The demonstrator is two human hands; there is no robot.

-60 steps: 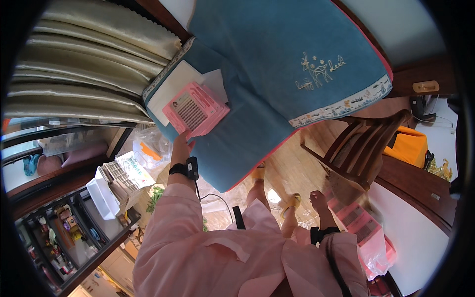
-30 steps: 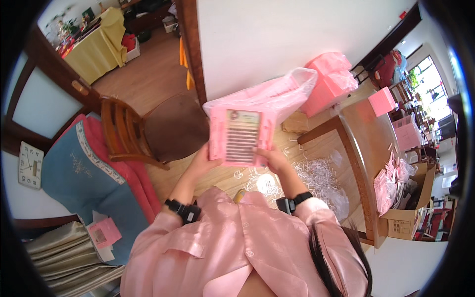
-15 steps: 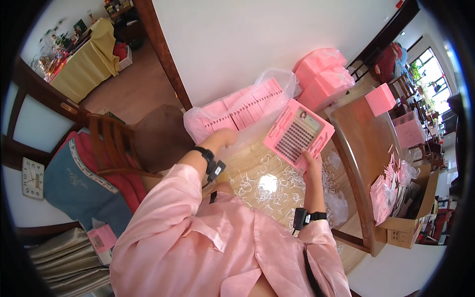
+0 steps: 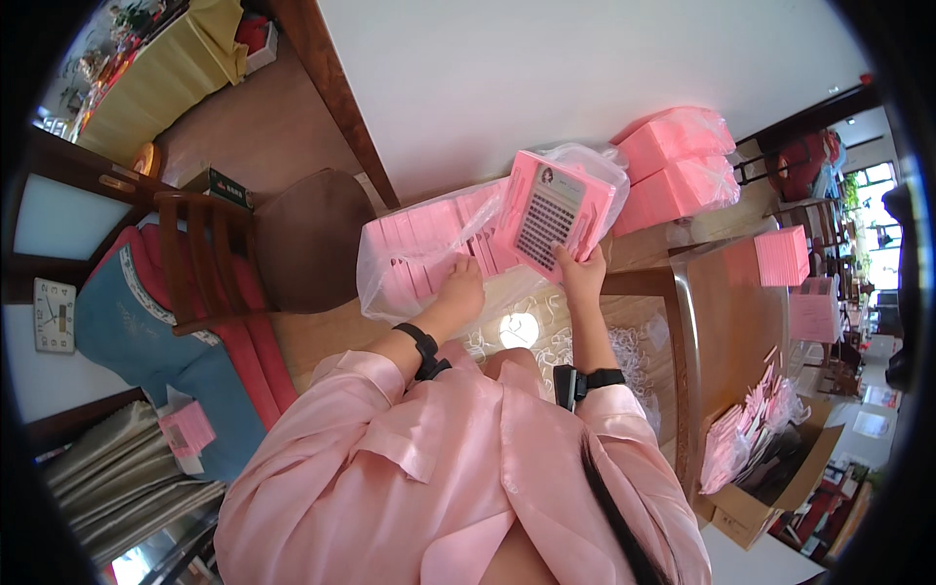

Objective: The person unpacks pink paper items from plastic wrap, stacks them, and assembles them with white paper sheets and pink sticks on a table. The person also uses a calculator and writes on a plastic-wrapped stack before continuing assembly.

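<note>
My right hand point(image 4: 583, 273) grips a pink false eyelash case point(image 4: 552, 216) by its lower right corner, thumb on top. Rows of dark lash clusters show through the case's window. The case is tilted, in front of the right end of a clear plastic bag point(image 4: 375, 278). Inside that bag stand pink cases point(image 4: 409, 244) packed in rows. At the bag's near side is my left hand point(image 4: 461, 291), its fingers bent and close together against the bag and cases; what they pinch, if anything, is too small to make out.
More bagged pink cases point(image 4: 673, 180) are stacked by the wall. To the right, a wooden table point(image 4: 726, 322) carries a pink stack point(image 4: 783, 255) and a cardboard box point(image 4: 746, 517). White scraps point(image 4: 624, 361) litter the floor. A wooden chair point(image 4: 312, 239) stands left of the bag.
My right hand has carried the eyelash case up and left, to the bag. My left hand has moved to the bag's near side. The view has shifted and turned somewhat.
</note>
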